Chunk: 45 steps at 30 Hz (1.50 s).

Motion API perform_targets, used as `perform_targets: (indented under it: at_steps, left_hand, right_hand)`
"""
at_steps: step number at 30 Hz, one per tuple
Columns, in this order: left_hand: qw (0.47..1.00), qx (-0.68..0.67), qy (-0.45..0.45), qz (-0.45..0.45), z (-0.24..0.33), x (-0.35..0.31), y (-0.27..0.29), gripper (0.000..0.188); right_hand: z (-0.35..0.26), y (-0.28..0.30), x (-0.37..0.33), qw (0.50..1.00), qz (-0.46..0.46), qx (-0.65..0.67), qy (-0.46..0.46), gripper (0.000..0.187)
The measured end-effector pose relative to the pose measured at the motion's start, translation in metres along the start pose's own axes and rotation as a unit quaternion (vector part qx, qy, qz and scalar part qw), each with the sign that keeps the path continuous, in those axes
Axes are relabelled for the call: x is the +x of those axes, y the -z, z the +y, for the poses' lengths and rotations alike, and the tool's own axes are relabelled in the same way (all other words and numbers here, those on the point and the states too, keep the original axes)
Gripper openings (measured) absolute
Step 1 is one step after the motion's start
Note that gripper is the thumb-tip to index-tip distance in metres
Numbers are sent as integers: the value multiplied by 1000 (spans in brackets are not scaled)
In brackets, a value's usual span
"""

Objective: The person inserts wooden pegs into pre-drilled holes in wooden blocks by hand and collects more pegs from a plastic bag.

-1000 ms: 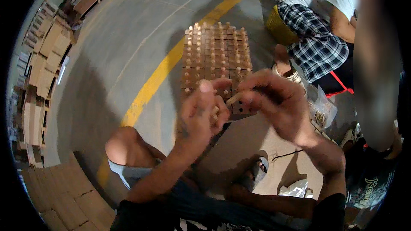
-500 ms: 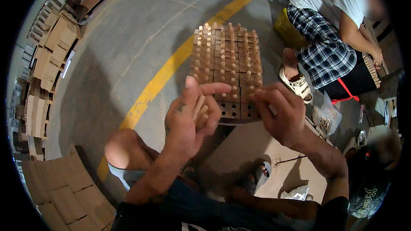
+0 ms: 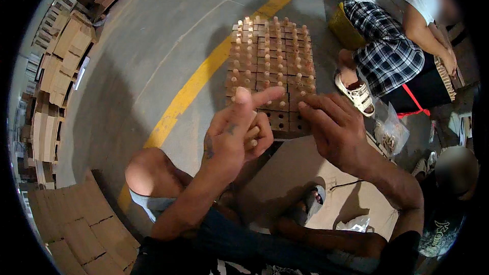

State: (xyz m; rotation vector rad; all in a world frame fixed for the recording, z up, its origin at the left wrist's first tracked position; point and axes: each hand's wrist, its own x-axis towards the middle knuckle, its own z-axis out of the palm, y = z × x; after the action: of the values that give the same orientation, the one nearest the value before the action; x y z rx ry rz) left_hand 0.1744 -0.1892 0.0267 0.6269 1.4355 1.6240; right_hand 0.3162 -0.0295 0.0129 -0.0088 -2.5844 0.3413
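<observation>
My left hand (image 3: pixel 226 135) is in front of the blocks, its last fingers curled round several wooden dowels (image 3: pixel 252 133). Its index finger stretches out to the right and its thumb points up. Just beyond stands a set of wooden blocks (image 3: pixel 276 121) drilled with rows of holes. Upright dowels (image 3: pixel 267 57) fill most rows, while holes along the near edge are bare. My right hand (image 3: pixel 340 135) is over the blocks' near right corner, fingers bent and drawn together. Whatever its fingertips may pinch is hidden.
A clear plastic bag (image 3: pixel 392 135) of dowels lies to the right. Behind it sits a person in checked shorts (image 3: pixel 389 53); another person (image 3: pixel 443 214) is at the lower right. Flat cardboard (image 3: pixel 285 173) lies below the blocks. Cardboard stacks (image 3: pixel 71 56) line the left.
My left hand has moved slightly right and up. My right hand has shifted a little right, staying over the blocks' near right part. The view has tilted slightly.
</observation>
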Motion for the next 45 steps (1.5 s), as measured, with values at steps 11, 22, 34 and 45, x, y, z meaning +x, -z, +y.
perform_targets:
  at_steps: [11,22,34,45]
  left_hand:
    - [994,23,-7,-109,-16,-20,-24,79]
    - [989,-45,44,-137,-23,-16,-26,80]
    - [996,-2,89,-15,-7,-5,-11,68]
    - [988,-121,95,-3,1,2,-10,55]
  right_hand:
    - [-36,19,1,907,-40,395,-142,22]
    - [-33,24,5,747,-118,592,-278,27]
    - [0,37,10,858,-19,407,-314,16]
    - [18,-1,-14,989,127,69,-36,17]
